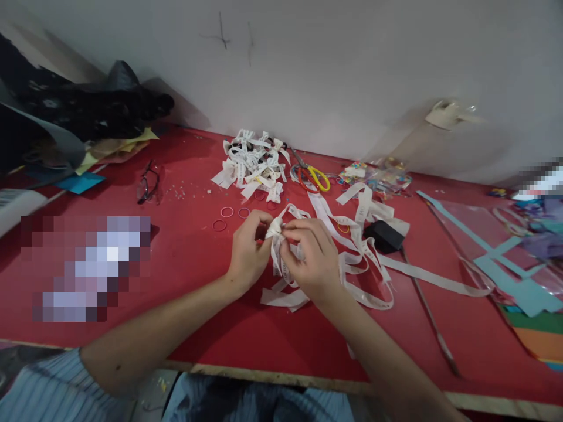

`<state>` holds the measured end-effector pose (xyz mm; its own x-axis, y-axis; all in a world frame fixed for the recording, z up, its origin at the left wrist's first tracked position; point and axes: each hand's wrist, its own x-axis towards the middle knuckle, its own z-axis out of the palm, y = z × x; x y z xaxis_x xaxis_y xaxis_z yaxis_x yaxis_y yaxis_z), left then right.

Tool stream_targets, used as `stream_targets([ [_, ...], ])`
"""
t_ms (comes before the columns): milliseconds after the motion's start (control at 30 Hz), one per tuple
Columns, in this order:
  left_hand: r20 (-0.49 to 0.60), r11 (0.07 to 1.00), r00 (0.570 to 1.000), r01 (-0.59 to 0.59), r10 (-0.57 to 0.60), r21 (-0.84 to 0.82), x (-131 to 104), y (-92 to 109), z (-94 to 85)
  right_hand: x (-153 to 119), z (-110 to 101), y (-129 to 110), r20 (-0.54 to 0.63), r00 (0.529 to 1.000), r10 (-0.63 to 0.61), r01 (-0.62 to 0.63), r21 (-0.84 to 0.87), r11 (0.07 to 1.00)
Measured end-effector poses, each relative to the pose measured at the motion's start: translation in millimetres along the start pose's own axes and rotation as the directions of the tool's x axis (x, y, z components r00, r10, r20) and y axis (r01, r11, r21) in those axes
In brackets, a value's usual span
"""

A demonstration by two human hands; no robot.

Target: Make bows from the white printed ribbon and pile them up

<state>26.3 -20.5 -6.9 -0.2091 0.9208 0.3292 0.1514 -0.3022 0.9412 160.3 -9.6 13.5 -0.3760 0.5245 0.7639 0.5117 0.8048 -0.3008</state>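
Observation:
Over the middle of the red table, my left hand point(248, 252) pinches a knotted white fabric ribbon point(275, 227) from the left. My right hand point(312, 252) grips the same ribbon from the right, thumb and fingers pressed together by the knot. Loops of the ribbon hang down between the hands. More loose white ribbon point(365, 296) lies in curls to the right of my right hand. Several thin elastic bands point(227, 212) are scattered just beyond my left hand. Behind them is a pile of white ribbon bows point(253, 161).
Scissors point(314, 177) with red and yellow handles lie beside the pile. Eyeglasses point(148, 181) rest at the left. A black flat-headed tool point(385, 236) with a thin rod, plastic packets point(378, 176) and coloured paper point(534, 337) are at the right. Dark bags point(101, 108) stand back left.

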Motion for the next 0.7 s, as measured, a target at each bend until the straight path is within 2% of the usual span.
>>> stream_targets([
  [200,0.015,1.0,1.0,-0.025,0.025,0.01,0.1,-3.8,0.8,-2.6,2.4,-0.4,-0.015,0.992,0.122,-0.121,0.045,0.992],
  [400,0.069,1.0,0.997,-0.028,0.028,-0.004,-5.2,-2.7,3.5,-6.4,3.2,-4.4,-0.064,0.993,0.099,-0.097,0.039,0.995],
  [500,0.051,0.999,0.998,-0.035,0.035,-0.003,-5.0,-1.3,3.0,-6.9,3.3,-5.2,-0.086,0.991,0.102,-0.098,0.053,0.994],
  [700,0.01,0.993,0.993,-0.116,0.115,0.033,0.8,-1.6,0.9,-8.3,-0.6,0.3,-0.058,0.994,0.094,-0.085,0.136,0.987],
])
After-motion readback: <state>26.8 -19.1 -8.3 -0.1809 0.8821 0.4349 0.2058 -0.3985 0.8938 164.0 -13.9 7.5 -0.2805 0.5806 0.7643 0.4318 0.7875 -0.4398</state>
